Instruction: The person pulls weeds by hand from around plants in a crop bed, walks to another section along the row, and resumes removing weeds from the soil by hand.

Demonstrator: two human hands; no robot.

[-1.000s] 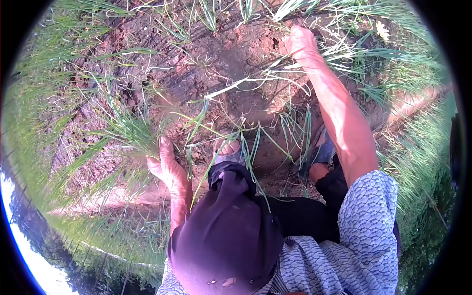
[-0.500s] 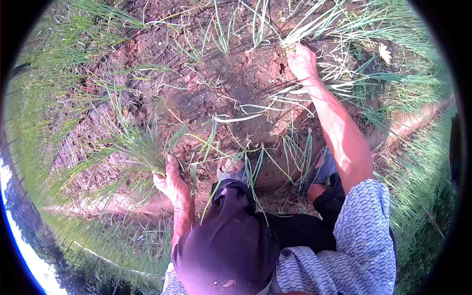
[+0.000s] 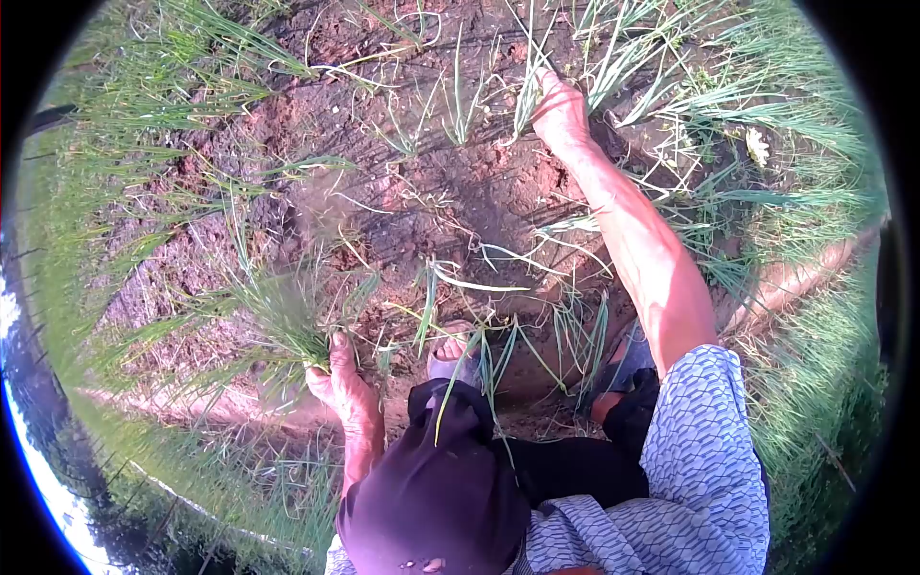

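Observation:
My left hand (image 3: 345, 383) is closed round a bunch of thin green grass (image 3: 287, 316), low on the left beside my knee. The blades fan out up and to the left from between thumb and fingers. My right hand (image 3: 561, 110) reaches far forward, close to the soil. Its fingers are bent together beside a green onion-like plant (image 3: 527, 96); whatever they pinch is hidden. Just left of it stands another slender onion-like plant (image 3: 462, 110). More long leaves (image 3: 628, 72) rise to the right of the hand.
Damp brown soil (image 3: 402, 211) lies ahead of me, with loose pale leaves (image 3: 489, 283) across it. My sandalled foot (image 3: 450, 350) rests before the dark cloth over my knee (image 3: 441, 460). Dense grass (image 3: 815, 383) borders the right; a bare ridge (image 3: 795, 283) runs there.
My right hand has moved left, from one leafy clump to the neighbouring plant. My left hand keeps its grass bunch and sits slightly lower in view.

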